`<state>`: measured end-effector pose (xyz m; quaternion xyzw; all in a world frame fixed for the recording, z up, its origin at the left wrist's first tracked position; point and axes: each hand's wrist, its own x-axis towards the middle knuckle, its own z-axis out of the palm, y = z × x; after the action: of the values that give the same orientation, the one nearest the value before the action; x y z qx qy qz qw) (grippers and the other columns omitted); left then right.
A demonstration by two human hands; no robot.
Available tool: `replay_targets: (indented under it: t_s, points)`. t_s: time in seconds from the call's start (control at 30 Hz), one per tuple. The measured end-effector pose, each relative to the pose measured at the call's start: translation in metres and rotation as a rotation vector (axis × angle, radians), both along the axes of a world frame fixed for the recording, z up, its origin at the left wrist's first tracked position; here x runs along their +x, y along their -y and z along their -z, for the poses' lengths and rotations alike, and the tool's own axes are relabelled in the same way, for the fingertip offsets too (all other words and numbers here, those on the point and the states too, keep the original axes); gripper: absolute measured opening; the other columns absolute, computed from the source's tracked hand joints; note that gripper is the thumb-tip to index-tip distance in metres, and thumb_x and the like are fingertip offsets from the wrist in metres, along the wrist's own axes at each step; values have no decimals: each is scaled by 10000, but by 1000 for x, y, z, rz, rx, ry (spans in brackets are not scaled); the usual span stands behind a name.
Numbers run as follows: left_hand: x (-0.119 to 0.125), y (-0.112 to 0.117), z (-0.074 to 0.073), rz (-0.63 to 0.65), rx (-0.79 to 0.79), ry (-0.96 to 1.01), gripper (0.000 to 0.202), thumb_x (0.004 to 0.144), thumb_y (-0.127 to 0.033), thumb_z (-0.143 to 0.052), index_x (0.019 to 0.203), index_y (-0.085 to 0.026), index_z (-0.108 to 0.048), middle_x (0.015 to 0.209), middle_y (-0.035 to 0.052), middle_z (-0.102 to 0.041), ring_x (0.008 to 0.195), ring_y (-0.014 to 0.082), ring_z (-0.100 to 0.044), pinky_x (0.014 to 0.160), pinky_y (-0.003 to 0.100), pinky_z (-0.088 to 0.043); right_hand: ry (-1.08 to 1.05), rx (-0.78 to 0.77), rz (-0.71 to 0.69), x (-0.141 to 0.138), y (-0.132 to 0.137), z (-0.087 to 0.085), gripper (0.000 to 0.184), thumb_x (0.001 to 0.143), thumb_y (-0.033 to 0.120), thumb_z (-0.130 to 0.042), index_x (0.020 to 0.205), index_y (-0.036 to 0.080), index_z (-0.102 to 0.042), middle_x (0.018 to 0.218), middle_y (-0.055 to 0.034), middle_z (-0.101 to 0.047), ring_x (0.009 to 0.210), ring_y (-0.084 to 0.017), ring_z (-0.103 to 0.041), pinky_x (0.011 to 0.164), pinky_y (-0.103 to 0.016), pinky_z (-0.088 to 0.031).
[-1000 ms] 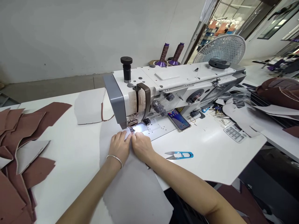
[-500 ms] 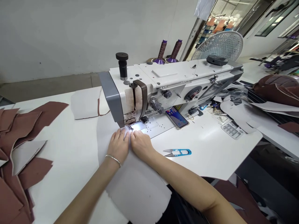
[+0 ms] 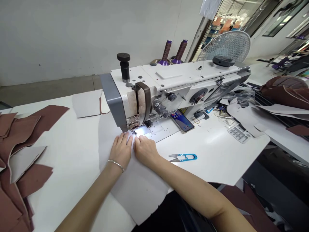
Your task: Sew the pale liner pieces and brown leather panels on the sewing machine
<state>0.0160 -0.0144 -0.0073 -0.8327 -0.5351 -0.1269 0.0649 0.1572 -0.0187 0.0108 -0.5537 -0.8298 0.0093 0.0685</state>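
Observation:
A large pale grey leather piece (image 3: 137, 187) lies flat on the white table, its far end running under the presser foot (image 3: 133, 131) of an industrial sewing machine (image 3: 169, 87). My left hand (image 3: 121, 149), with a metal bangle (image 3: 116, 165) on the wrist, presses on the piece just before the foot. My right hand (image 3: 145, 149) rests on the piece beside it, fingertips close to the needle area. A lamp lights the needle plate (image 3: 156, 132). The stitching spot is hidden by my fingers and the foot.
Brown leather pieces (image 3: 19, 151) lie stacked at the left. Blue thread snips (image 3: 183, 157) and a phone (image 3: 181, 120) sit near the machine. Thread cones (image 3: 166, 53) and a fan (image 3: 224, 46) stand behind it. More leather (image 3: 285, 91) is piled at the right.
The pale leather piece has fed away from me toward the machine, its near end now showing on the table. My hands stay by the foot, and the view has shifted slightly.

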Motion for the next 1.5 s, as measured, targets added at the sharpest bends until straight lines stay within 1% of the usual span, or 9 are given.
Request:
replay_targets:
  t_s: [0.27, 0.53, 0.73, 0.87, 1.0, 1.13, 1.23, 1.37, 1.5]
  points:
    - [-6, -14, -2, -55, -113, -60, 485, 837, -31, -281, 1249, -97, -529, 1317, 168, -522, 1264, 279, -434, 1057, 488, -332, 33, -57, 48, 0, 0, -4, 157, 918, 153, -370, 926, 182, -524, 838, -53, -561, 741, -171, -502, 550, -266, -294]
    - [6, -1, -10, -25, 9, -67, 377, 856, -69, -364, 1150, -93, -599, 1262, 177, -564, 1205, 284, -492, 1012, 430, -390, 34, -47, 79, 1, 1, -6, 178, 941, 211, -364, 934, 207, -542, 842, -36, -570, 757, -164, -504, 532, -278, -229]
    - [8, 1, -9, -41, 15, -67, 367, 860, -81, -361, 1149, -108, -584, 1255, 147, -573, 1196, 266, -494, 984, 425, -403, 39, -38, 92, 1, 1, -5, 224, 962, 265, -341, 967, 219, -560, 849, -33, -589, 775, -155, -530, 539, -274, -222]
    - [9, 2, -9, -48, 4, -54, 355, 860, -88, -365, 1142, -100, -580, 1265, 168, -557, 1219, 268, -466, 991, 440, -390, 45, -46, 122, 0, 2, -9, 231, 959, 271, -348, 1004, 227, -570, 890, -34, -611, 804, -154, -556, 549, -264, -243]
    - [9, 1, -9, -42, -5, -24, 361, 852, -75, -368, 1137, -81, -589, 1262, 183, -556, 1213, 281, -473, 989, 446, -397, 25, -193, 229, 5, 1, -23, 208, 923, 330, -432, 896, 213, -603, 825, -26, -651, 727, -153, -575, 572, -251, -274]
    - [6, 1, -5, 1, 43, 5, 366, 839, -56, -377, 1118, -101, -610, 1226, 172, -584, 1187, 281, -498, 969, 435, -419, -79, -359, 197, 14, -2, -32, 114, 856, 300, -548, 807, 221, -615, 795, 7, -679, 741, -141, -591, 604, -229, -305]
    - [4, 2, 0, 53, 80, 53, 369, 828, -50, -393, 1109, -130, -618, 1214, 160, -593, 1186, 267, -501, 976, 429, -415, -76, -287, 171, 15, 1, -27, 109, 870, 268, -513, 861, 223, -613, 844, 0, -688, 751, -148, -599, 613, -238, -311]
    - [1, 1, 4, 59, 101, 54, 379, 827, -47, -387, 1112, -139, -618, 1213, 150, -597, 1177, 266, -508, 975, 431, -415, 14, -155, 93, 9, 10, -18, 187, 916, 221, -408, 998, 214, -576, 884, -32, -669, 762, -163, -593, 586, -253, -299]
    - [-1, -3, 3, 79, 101, 50, 388, 821, -44, -383, 1110, -150, -620, 1204, 152, -598, 1160, 270, -513, 954, 426, -431, 102, -137, 33, 6, 14, -16, 234, 933, 175, -339, 927, 202, -572, 848, -47, -627, 725, -161, -557, 544, -260, -272]
